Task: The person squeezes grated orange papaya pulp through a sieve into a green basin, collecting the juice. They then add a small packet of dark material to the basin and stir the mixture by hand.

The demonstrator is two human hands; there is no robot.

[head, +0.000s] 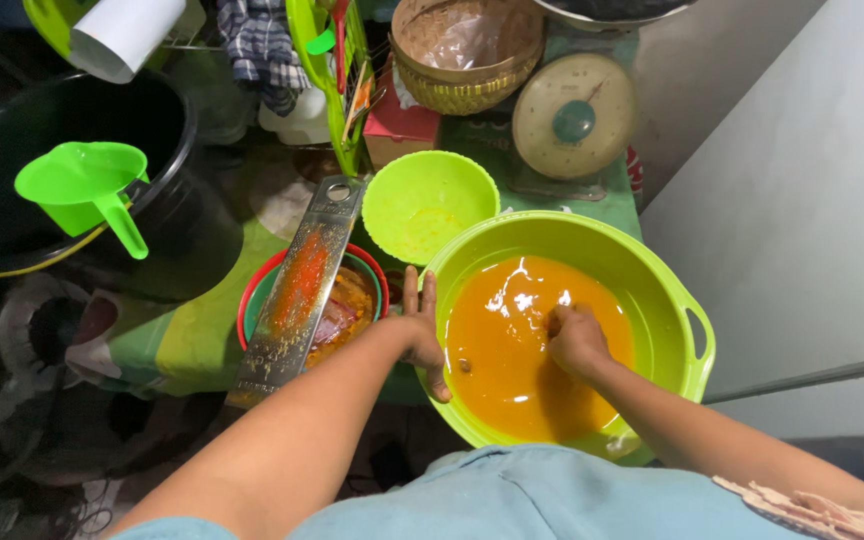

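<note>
Head view, looking down from my remote seat: a large lime-green basin (667,300) sits near centre-right, holding a pool of opaque orange liquid (512,350). My left hand (422,335) rests on the basin's left rim, fingers spread flat and open, steadying it. My right hand (577,338) is sunk in the liquid right of centre, curled into a loose fist — whether it grips anything under the surface I cannot tell.

I judge the filled basin heavy and prone to slosh, with a wet, slippery rim; the moulded handle on its right side looks the safest hold.

Left of the basin, a long metal grater (297,300) lies across a red-rimmed bowl (252,300). Farther off stands a smaller, empty green bowl (430,200); far left, a green jug (87,185).
</note>
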